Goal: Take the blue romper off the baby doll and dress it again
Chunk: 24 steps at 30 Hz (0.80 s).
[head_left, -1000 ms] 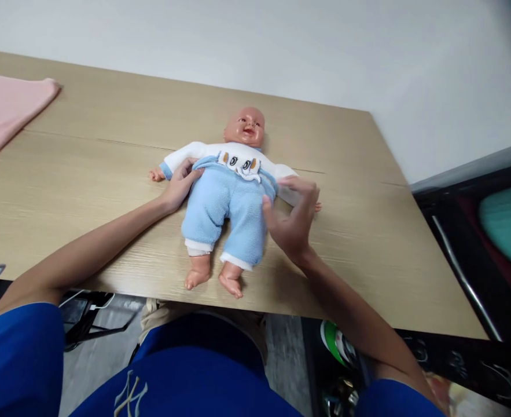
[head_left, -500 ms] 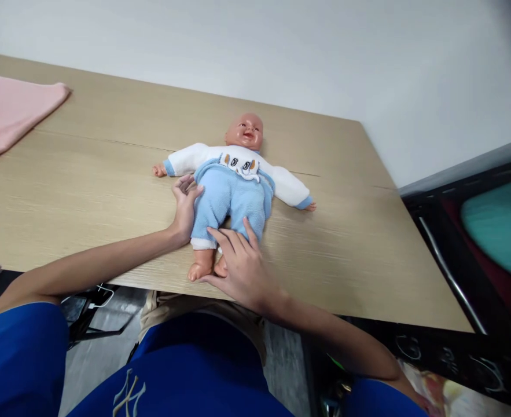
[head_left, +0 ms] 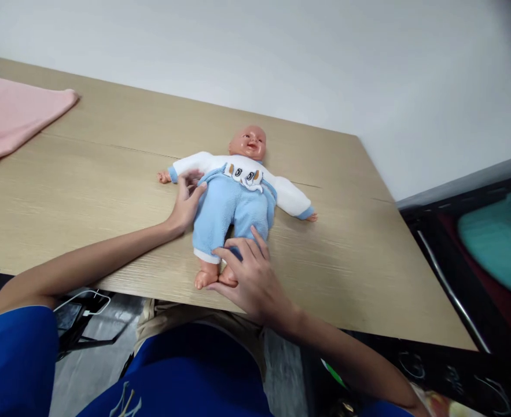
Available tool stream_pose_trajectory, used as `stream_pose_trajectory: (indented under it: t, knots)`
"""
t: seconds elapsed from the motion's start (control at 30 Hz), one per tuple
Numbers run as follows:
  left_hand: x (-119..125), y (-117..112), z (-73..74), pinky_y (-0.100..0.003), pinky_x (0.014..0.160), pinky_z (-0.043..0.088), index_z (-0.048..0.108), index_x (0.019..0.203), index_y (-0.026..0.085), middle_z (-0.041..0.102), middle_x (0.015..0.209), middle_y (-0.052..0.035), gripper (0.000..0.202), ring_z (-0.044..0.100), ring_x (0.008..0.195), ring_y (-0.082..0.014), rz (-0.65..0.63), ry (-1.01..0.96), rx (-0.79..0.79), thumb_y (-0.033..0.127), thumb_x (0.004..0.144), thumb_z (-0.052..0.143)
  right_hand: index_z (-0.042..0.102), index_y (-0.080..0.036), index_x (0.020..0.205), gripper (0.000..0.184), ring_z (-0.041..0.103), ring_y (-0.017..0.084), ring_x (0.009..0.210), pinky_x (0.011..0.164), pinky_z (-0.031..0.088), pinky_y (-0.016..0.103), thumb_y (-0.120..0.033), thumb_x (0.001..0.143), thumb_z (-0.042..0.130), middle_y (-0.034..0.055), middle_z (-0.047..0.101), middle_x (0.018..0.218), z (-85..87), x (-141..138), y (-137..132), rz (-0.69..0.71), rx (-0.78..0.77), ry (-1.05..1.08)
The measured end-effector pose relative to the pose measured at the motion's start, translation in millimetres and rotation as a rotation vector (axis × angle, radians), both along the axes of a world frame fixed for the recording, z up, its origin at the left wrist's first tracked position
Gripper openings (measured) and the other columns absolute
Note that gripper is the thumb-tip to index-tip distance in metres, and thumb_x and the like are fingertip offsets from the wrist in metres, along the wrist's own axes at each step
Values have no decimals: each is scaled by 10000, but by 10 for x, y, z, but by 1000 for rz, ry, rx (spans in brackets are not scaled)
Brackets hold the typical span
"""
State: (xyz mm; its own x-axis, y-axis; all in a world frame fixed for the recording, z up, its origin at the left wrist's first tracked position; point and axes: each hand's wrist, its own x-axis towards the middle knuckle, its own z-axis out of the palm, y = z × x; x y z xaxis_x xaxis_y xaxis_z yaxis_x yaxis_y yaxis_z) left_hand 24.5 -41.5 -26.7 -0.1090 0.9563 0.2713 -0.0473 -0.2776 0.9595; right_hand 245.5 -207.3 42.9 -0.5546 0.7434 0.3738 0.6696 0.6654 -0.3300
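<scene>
A baby doll (head_left: 249, 145) lies on its back on the table, arms spread, head toward the wall. It wears a white top (head_left: 292, 196) with blue cuffs and fluffy light-blue trousers (head_left: 216, 211) with an animal face on the front. My left hand (head_left: 187, 200) is closed at the side of the waist, thumb on the trousers and fingers partly hidden by the cloth. Around the lower leg on the right side is my right hand (head_left: 253, 272), fingers over the trouser leg and thumb by the bare feet (head_left: 206, 277). It partly hides that foot.
A pink cloth (head_left: 16, 116) lies at the left on the wooden table (head_left: 359, 260). White wall rises behind the table. Off its right edge are a black frame with a metal bar and a teal object (head_left: 498, 243). Below the front edge a white cable (head_left: 103, 301) shows.
The whole view has shifted slightly, so the doll and cloth appear a little lower and to the right. Both hands keep their places on the doll, with the right fingers slightly lower on the leg.
</scene>
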Motion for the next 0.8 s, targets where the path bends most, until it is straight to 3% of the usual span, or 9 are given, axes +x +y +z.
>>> stream_pose_trajectory:
  t: [0.1,0.17,0.23,0.33,0.43,0.57,0.7,0.8]
  knots:
    - [-86,202,24,-477,1172,582,665,1232,251,769,1271,-101,484,717,1215,-282,-82,127,1,704,1074,729,687,-238,1447,669,774,388,1247,1404,420,746,-637,967,930,128,791,1244,195,42,160,34,-27,95]
    - [-85,291,34,-431,1104,593,653,1188,251,764,1182,-78,510,719,1127,-251,-74,125,50,751,1095,696,648,-232,1490,586,770,372,1209,1342,479,706,-557,1047,852,116,789,1215,349,30,408,30,-18,164]
    - [-49,362,35,-402,1069,589,639,1172,259,755,1123,-55,506,712,1061,-227,-54,85,88,760,1112,682,674,-246,1433,399,751,358,1183,1221,557,623,-456,1105,761,109,785,1193,485,-40,794,25,23,201]
    - [13,442,25,-371,980,573,648,1126,264,701,991,-14,524,660,940,-208,-19,3,79,780,1083,727,721,-231,1283,229,722,353,1202,1164,551,549,-390,1131,659,127,792,1219,595,-244,1576,65,56,194]
    - [39,457,31,-365,957,544,657,1068,262,656,940,-1,583,626,924,-212,-4,-61,50,826,1010,791,732,-197,1282,241,713,342,1261,1179,539,518,-289,1099,606,158,801,1305,578,-487,2417,187,-38,64]
    - [47,374,84,-384,1026,542,656,1040,263,713,1029,-32,618,658,1036,-238,36,-45,51,866,988,780,738,-195,1415,465,711,331,1376,1227,552,513,-180,951,712,167,797,1474,447,-732,3283,375,-204,-160]
    - [63,276,140,-373,975,549,665,1085,268,716,1030,-33,597,665,1015,-234,82,-7,25,858,1027,744,732,-250,1499,673,769,309,1304,1151,603,486,-184,839,844,119,822,1503,314,-834,3643,533,-338,-291]
    - [75,221,166,-372,962,551,687,1136,268,730,1048,-35,562,671,1003,-230,94,10,27,825,1064,722,786,-242,1393,576,785,328,1250,1102,599,481,-174,824,846,118,859,1405,264,-812,3587,520,-306,-297]
